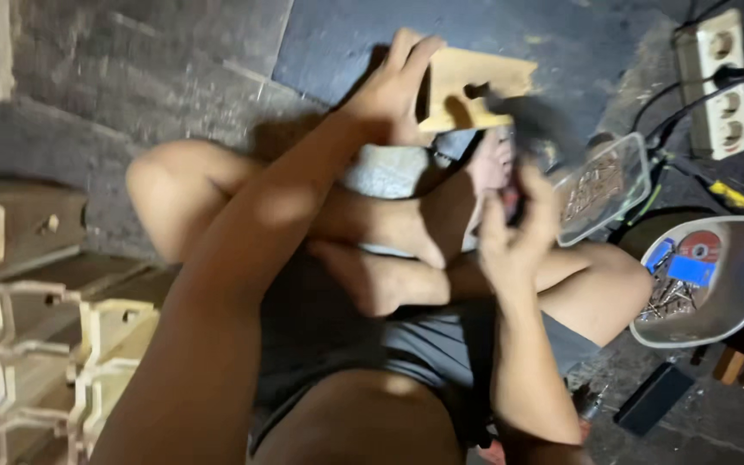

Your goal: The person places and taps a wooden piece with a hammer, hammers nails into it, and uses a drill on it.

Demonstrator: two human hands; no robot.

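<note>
My left hand (389, 86) grips a pale wooden piece (475, 82) with a notch in its lower edge, held above my crossed legs. My right hand (514, 228) is closed around a dark tool handle; the tool's head (536, 120) is a motion blur just below the wooden piece, and I cannot tell what kind of tool it is. A grey cloth (385, 172) lies over my foot beneath the piece. I sit cross-legged on the dark floor.
Stacked pale wooden parts (53, 344) fill the lower left. Two clear containers hold small metal fasteners, one (604, 185) beside my knee, a larger one (712, 280) at right with discs. A white power strip (716, 82) with black cables lies top right. A black block (652, 398) rests on the floor.
</note>
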